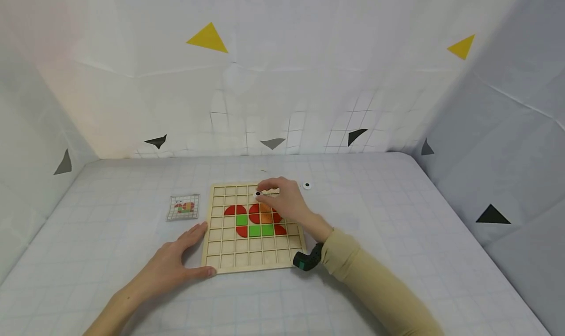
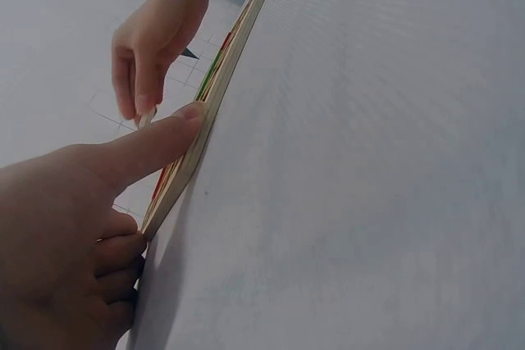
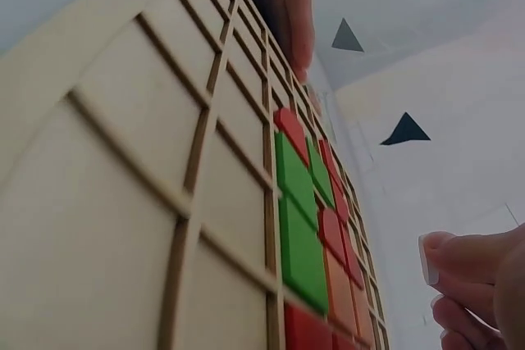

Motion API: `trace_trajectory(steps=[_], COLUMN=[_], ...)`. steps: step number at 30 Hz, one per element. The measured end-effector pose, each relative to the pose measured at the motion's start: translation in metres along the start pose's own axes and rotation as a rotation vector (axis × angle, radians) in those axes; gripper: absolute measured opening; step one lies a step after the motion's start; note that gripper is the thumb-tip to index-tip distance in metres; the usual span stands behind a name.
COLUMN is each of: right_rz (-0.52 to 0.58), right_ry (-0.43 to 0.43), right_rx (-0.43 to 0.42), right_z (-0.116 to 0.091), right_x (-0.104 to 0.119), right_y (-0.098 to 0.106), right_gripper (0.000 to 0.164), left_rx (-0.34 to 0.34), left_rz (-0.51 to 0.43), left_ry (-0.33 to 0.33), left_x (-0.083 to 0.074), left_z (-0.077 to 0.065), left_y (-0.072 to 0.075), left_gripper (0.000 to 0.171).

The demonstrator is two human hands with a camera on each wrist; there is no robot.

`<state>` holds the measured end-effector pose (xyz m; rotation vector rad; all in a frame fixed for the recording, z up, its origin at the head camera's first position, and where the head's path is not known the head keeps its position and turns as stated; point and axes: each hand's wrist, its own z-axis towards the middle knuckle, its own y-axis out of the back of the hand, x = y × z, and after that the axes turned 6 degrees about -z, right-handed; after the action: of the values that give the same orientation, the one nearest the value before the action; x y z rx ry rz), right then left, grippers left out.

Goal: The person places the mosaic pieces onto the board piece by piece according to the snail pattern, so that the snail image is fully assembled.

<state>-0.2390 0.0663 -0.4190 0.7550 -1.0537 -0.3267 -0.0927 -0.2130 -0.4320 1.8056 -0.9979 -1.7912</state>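
Note:
Between thumb and index finger, my right hand [image 1: 282, 198] pinches a small white tile with a black dot [image 1: 258, 193], like an eye. It is held above the upper part of a wooden grid board [image 1: 227, 260]; in the right wrist view the white tile [image 3: 428, 260] shows edge-on. Red [image 1: 231, 211], green [image 1: 255, 231] and orange pieces [image 1: 266, 217] lie in the board's middle cells, partly behind the right hand. My left hand [image 1: 169, 262] rests spread at the board's near left corner, fingertips at its left side and thumb [image 2: 172, 141] on the near edge.
A second white tile with a black dot [image 1: 307, 185] lies on the table right of the board's far corner. Left of the board lies a small picture card [image 1: 183, 207] with a grid and coloured pattern. A white backdrop [image 1: 282, 81] with yellow and dark triangles stands behind.

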Motion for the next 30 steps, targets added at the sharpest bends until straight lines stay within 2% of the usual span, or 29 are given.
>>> trace_trajectory(steps=[7, 12, 30], right_rz=[-0.016, -0.03, -0.105], right_ry=[-0.018, -0.035, 0.017], right_rx=[0.08, 0.106, 0.092], right_z=[0.017, 0.021, 0.022], right_x=[0.014, 0.015, 0.011], right_y=[-0.019, -0.029, -0.042], right_gripper=[0.023, 0.022, 0.021], left_rx=[-0.004, -0.005, -0.01], left_rz=[-0.007, -0.008, -0.017], left_ry=[-0.008, -0.011, -0.025], left_x=[0.002, 0.003, 0.003], left_z=[0.0, -0.001, -0.001], left_y=[-0.001, -0.001, 0.0], left_gripper=[0.109, 0.108, 0.108])
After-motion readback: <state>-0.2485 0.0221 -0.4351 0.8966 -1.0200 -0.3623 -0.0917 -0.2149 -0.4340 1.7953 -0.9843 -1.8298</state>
